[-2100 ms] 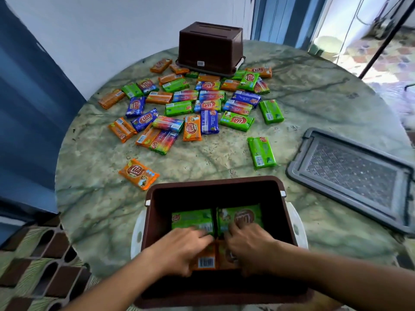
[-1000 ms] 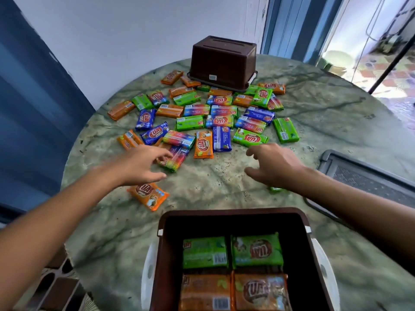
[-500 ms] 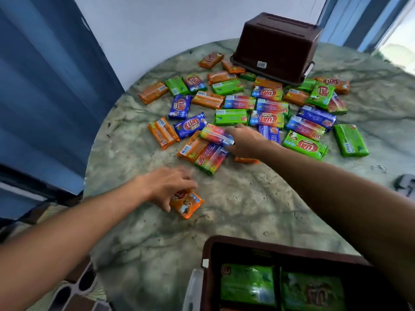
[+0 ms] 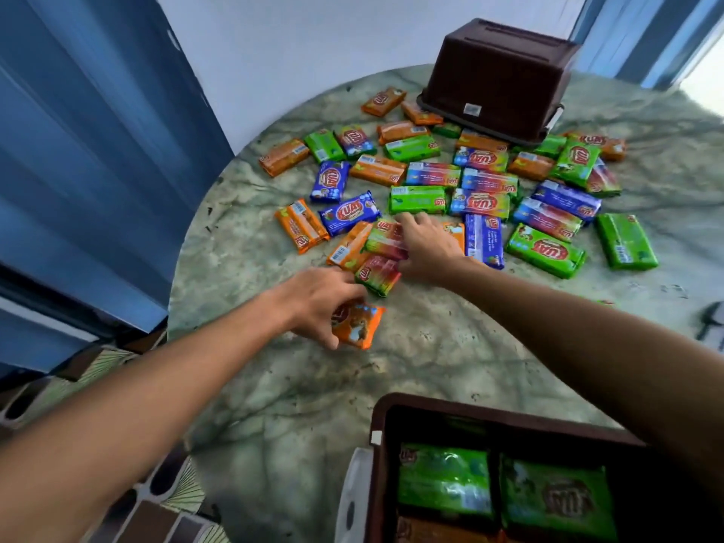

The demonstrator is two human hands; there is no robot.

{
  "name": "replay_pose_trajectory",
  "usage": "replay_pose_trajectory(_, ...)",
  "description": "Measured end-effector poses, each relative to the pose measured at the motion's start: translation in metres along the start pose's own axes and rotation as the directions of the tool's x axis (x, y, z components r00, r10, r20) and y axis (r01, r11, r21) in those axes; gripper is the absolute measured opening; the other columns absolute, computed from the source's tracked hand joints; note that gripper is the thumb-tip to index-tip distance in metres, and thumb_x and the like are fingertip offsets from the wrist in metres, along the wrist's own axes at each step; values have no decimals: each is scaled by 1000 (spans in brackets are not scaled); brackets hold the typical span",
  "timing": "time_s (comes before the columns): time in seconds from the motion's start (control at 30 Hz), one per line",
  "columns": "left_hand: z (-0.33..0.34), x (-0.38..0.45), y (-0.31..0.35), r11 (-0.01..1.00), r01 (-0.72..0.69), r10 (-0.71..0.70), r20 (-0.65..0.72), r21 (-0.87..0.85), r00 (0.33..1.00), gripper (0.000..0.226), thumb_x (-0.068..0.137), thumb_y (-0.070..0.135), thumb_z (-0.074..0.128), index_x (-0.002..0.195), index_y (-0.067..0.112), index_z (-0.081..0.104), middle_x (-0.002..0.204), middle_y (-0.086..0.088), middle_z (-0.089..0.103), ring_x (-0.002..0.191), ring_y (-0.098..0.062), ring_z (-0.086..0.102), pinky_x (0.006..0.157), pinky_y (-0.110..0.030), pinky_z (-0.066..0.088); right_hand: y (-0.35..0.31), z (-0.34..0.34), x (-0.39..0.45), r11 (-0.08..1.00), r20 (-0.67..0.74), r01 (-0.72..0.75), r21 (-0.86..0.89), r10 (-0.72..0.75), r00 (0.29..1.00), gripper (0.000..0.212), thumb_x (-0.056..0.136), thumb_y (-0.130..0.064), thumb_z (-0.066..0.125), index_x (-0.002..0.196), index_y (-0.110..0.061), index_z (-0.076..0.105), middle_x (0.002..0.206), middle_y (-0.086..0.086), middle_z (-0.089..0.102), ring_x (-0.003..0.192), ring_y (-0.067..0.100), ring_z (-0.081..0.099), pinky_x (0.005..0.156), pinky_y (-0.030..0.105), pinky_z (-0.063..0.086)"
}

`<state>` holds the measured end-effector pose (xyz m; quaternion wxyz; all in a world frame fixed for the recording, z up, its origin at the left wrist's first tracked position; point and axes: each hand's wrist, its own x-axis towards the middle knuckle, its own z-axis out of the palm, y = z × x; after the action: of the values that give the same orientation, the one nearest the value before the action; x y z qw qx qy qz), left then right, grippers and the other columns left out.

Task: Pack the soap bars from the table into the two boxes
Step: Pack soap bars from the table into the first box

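Observation:
Several wrapped soap bars in orange, green, blue and rainbow wrappers lie spread over the round marble table (image 4: pixel 411 370). My left hand (image 4: pixel 313 303) grips a lone orange soap bar (image 4: pixel 357 325) near the middle of the table. My right hand (image 4: pixel 425 244) reaches into the pile and its fingers curl round a rainbow soap bar (image 4: pixel 386 241). The open brown box (image 4: pixel 505 419) sits at the near edge with two green bars (image 4: pixel 444 478) showing inside. A second brown box (image 4: pixel 497 76) stands upside down at the far side.
A blue curtain (image 4: pixel 90 158) hangs left of the table, a white wall behind it. A grey lid's corner (image 4: pixel 711 325) shows at the right edge. Patterned floor tiles (image 4: pixel 164 499) lie below the table's left rim.
Both hands left the near box and reached out to the pile. The left hand has closed on the lone orange bar; the right hand has closed on a rainbow bar. The camera swung left.

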<state>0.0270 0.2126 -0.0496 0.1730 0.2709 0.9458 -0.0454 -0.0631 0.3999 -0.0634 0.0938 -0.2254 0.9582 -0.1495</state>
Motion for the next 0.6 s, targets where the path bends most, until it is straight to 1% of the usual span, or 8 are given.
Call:
replay_pose_trajectory(0.03,-10,-6,4,1000,8,-10,-72,-26,997,79,53,52,74,123,23,54,111,-2,59,99,-24,58,78,-35,50,1,-12,-16,999,-13,40,26,-39,999,79,77,-37,72,141,-13,34,132,14,46,119,32,46,95,44,45)
replay_pose_trajectory(0.1,-34,-24,19,997,-22,6,-204,-79,979,75,50,54,70,116,20,57,99,-1,60,88,-22,58,70,-30,48,6,-38,-61,992,7,129,11,-129,992,79,74,-35,73,140,-15,36,131,10,49,116,29,49,90,40,48)
replay_pose_trajectory(0.2,-69,-54,54,984,-68,17,-288,-168,958,70,50,51,69,113,22,59,94,6,59,82,-12,54,68,-22,40,18,-74,-135,965,68,243,-95,-238,969,80,69,-35,73,140,-21,38,124,3,51,111,25,52,81,33,47)
replay_pose_trajectory(0.3,-88,-77,101,977,-71,21,-241,-201,970,65,50,53,68,109,28,59,95,10,61,82,-9,58,71,-27,48,31,-96,-207,961,143,258,-96,-243,959,81,65,-45,72,137,-29,39,123,-3,53,111,21,54,84,35,49)
replay_pose_trajectory(0.37,-91,-83,137,982,-63,32,-170,-179,985,61,50,56,68,105,29,58,90,10,61,79,-10,58,68,-29,48,40,-101,-249,952,186,288,-103,-266,946,78,64,-51,65,136,-31,41,120,-5,54,108,20,56,81,37,51)
replay_pose_trajectory(0.47,-81,-81,185,995,-61,56,-69,-74,996,58,54,60,64,100,26,57,90,8,61,82,-14,58,64,-28,42,50,-90,-294,918,264,370,-146,-324,908,70,68,-50,58,134,-29,43,117,-2,55,104,23,58,75,39,52)
replay_pose_trajectory(0.53,-65,-76,208,1000,-20,20,-6,-2,1000,54,59,59,64,99,23,57,95,5,62,88,-19,59,65,-29,38,55,-73,-308,900,323,393,-187,-322,890,69,73,-50,55,136,-27,39,120,1,53,107,26,56,74,38,51)
replay_pose_trajectory(0.6,-47,-69,224,997,28,-33,61,78,998,50,64,55,64,99,20,55,100,-1,61,93,-24,60,67,-31,38,57,-54,-313,876,346,407,-257,-309,886,68,75,-45,60,136,-23,39,118,5,53,107,29,56,66,36,45)
